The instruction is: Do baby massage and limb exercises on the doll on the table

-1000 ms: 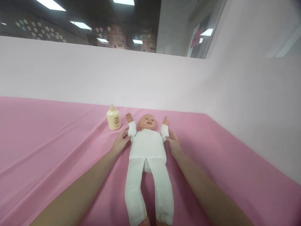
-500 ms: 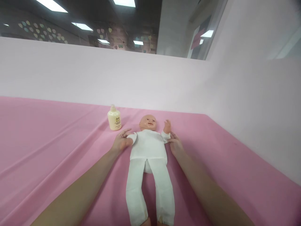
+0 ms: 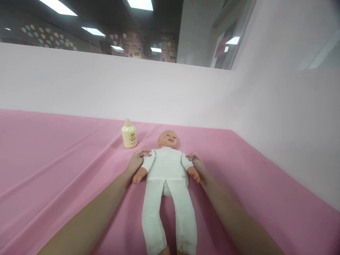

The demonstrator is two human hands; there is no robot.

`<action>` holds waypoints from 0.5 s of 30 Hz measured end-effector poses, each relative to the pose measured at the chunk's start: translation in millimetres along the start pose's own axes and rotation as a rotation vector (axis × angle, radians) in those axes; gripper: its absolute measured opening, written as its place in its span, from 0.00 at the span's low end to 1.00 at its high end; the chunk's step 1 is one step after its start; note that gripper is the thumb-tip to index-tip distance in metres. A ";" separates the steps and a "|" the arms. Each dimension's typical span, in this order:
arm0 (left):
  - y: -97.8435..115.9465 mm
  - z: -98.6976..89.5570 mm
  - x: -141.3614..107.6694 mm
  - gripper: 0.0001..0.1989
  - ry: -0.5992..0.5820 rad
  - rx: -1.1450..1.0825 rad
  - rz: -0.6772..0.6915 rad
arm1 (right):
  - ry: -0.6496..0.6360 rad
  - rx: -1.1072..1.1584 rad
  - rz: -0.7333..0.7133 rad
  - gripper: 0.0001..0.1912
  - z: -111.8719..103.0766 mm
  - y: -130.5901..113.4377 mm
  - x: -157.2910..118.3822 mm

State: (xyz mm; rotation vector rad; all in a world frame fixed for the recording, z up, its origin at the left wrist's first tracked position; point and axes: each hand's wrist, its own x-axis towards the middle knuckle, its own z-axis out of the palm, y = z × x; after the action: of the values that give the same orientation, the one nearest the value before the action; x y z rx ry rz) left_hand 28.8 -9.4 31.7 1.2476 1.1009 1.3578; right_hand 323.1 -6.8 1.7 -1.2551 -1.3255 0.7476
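A baby doll [image 3: 167, 164] with a white cloth body and a plastic head lies on its back on the pink sheet [image 3: 66, 141]. My left hand [image 3: 138, 157] is closed on the doll's upper arm at the left of the view, thumb and fingers on the white sleeve. At the other side, my right hand [image 3: 197, 163] grips the doll's other arm near the sleeve. Both doll arms point down beside its body, with the plastic hands lying by my wrists. Some of my fingertips are hidden behind the sleeves.
A cream-coloured lotion bottle [image 3: 129, 134] with a pump top stands upright, left of the doll's head. Behind the sheet rises a white wall [image 3: 106, 85] with a window [image 3: 138, 32] above. Another white wall [image 3: 297, 124] borders the right side.
The doll's arms have swung down, its right-side hand no longer pointing up. Both my hands have closed on the upper sleeves; my left fingers were stretched out before.
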 end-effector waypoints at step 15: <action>-16.6 -5.0 11.3 0.22 -0.085 -0.067 0.059 | -0.060 0.399 -0.024 0.25 -10.7 -22.7 -15.2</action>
State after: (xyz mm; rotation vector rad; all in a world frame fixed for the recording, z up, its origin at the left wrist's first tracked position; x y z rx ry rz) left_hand 24.7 4.0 16.5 1.2860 0.9591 1.3621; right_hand 325.1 -29.0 20.8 -0.9019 -1.1646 0.9840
